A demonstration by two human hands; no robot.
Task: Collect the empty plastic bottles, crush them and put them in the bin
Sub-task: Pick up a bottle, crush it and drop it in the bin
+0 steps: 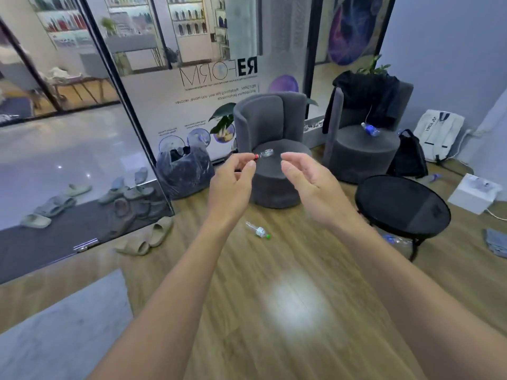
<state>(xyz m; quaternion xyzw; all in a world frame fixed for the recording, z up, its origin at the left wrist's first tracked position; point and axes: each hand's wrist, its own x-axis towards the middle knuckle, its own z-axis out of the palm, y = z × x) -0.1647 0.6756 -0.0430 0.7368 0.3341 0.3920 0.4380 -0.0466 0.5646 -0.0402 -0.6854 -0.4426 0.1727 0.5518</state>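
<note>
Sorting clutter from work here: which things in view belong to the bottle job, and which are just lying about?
Job: red-capped bottle at the left hand; green-capped bottle; blue-labelled bottle; bottle under the table; bin bag.

Lying about: sandals; black backpack; white bag; white box.

You stand in the waiting corner of a wellness studio or shop. Behind the grey armchair (270, 138) a glass wall (82, 127) carries a mirrored "REFORM" poster (216, 75) about movement and recovery. Left of the armchair, slippers (109, 193) lie at the door. To its right stand a second chair (365, 141) and a round black table (402, 207).
</note>
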